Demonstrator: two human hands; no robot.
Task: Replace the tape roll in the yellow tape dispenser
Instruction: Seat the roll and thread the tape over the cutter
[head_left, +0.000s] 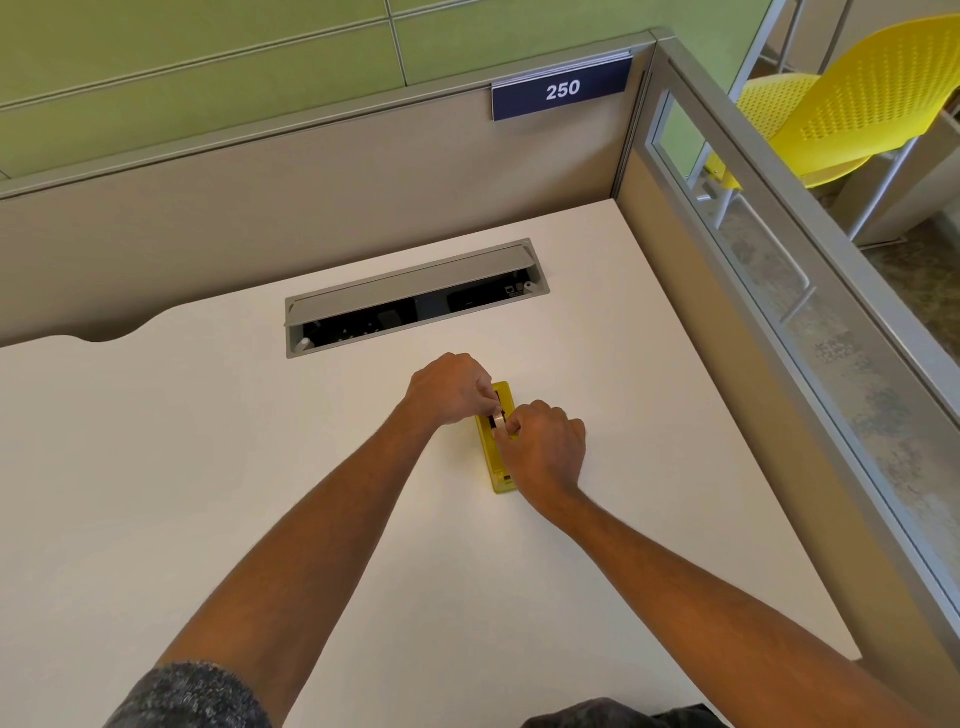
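Note:
The yellow tape dispenser (497, 470) lies lengthwise on the white desk (208, 467), a little right of centre. A pale tape roll (499, 419) stands on edge in the dispenser's middle slot. My left hand (449, 391) comes from the left and pinches the roll's far side with its fingertips. My right hand (543, 447) covers the dispenser's right side and pinches the roll's near side. Much of the roll and the dispenser's middle is hidden by the fingers.
A grey cable hatch (415, 296) with its lid raised is set into the desk behind the dispenser. Beige partition walls (675, 312) close the back and right. A sign reading 250 (562, 89) hangs on the back wall. A yellow chair (852, 104) stands beyond the partition.

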